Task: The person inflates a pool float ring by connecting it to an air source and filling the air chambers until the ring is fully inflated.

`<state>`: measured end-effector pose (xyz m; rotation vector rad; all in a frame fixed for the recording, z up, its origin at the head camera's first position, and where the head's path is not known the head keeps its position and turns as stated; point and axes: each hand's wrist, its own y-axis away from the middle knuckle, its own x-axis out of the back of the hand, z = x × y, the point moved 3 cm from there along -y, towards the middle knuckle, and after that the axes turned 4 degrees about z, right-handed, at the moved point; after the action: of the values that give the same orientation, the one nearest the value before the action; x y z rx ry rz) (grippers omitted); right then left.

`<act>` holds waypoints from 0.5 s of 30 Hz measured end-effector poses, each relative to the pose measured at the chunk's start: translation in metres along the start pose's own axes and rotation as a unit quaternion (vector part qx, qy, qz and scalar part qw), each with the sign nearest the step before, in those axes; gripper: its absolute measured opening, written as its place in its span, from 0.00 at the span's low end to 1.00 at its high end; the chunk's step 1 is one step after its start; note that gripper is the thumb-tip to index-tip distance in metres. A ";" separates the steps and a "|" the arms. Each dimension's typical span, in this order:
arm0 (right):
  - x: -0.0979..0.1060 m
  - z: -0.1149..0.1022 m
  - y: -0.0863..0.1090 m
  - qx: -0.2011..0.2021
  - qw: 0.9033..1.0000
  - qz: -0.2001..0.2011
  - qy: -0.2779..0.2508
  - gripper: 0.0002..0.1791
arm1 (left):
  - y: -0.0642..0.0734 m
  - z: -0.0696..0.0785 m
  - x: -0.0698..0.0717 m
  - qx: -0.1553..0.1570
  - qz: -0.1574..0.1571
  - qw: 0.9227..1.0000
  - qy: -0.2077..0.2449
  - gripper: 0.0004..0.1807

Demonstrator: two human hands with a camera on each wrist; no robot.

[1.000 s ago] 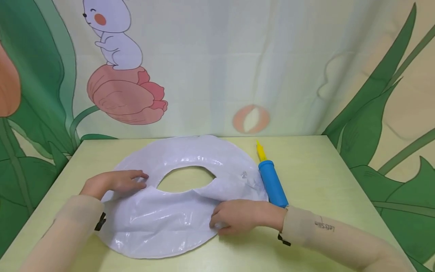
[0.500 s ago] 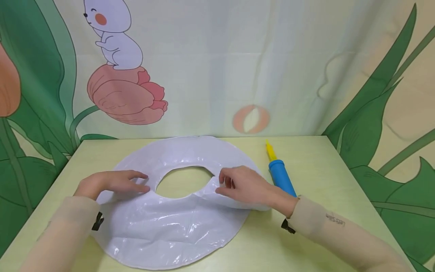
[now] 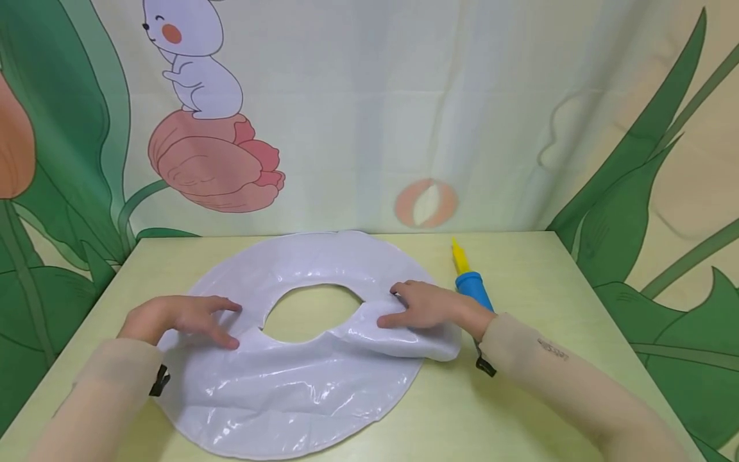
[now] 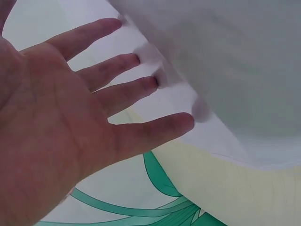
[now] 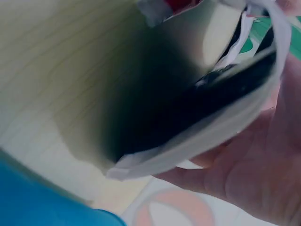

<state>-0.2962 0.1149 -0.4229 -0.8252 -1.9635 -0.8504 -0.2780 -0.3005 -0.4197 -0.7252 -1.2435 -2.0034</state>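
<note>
A limp white swim ring (image 3: 277, 385) lies on the table, its right part folded up into a raised lip. On its left side, my left hand (image 3: 187, 317) rests with fingers and thumb spread; the left wrist view shows the straight fingertips (image 4: 183, 123) touching the white sheet. My right hand (image 3: 433, 305) lies over the folded part, thumb and fingers apart. In the right wrist view, the ring's pale edge (image 5: 202, 146) curves in front of that hand, with a dark hollow beneath it. Some of the right fingers are hidden there.
Just beyond the right wrist lies a blue hand pump (image 3: 473, 287) with a yellow nozzle, partly covered by the forearm. A printed curtain (image 3: 346, 128) hangs behind the table (image 3: 537, 282). A small red piece (image 5: 181, 4) shows at the top of the right wrist view.
My right hand moved from the ring's front edge up onto its right part, then its fingers spread. The ring's front spread nearer and the pump shifted right. My left fingers opened wider.
</note>
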 end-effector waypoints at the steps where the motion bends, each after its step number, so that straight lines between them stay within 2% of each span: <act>1: 0.000 0.001 -0.002 -0.001 1.000 -0.008 0.000 0.47 | 0.000 0.000 -0.001 0.001 0.001 1.000 -0.003 0.51; 8: -0.004 0.004 -0.008 -0.004 0.998 -0.065 0.021 0.52 | 0.003 0.006 -0.005 0.036 -0.021 0.999 0.006 0.56; 15: -0.003 0.002 -0.007 -0.010 0.994 -0.097 0.051 0.52 | 0.006 0.011 0.001 0.065 -0.037 0.997 -0.014 0.48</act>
<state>-0.3010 0.1120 -0.4276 -0.5970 -1.9697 -1.0061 -0.2724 -0.2930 -0.4115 -0.6555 -1.4208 -1.9554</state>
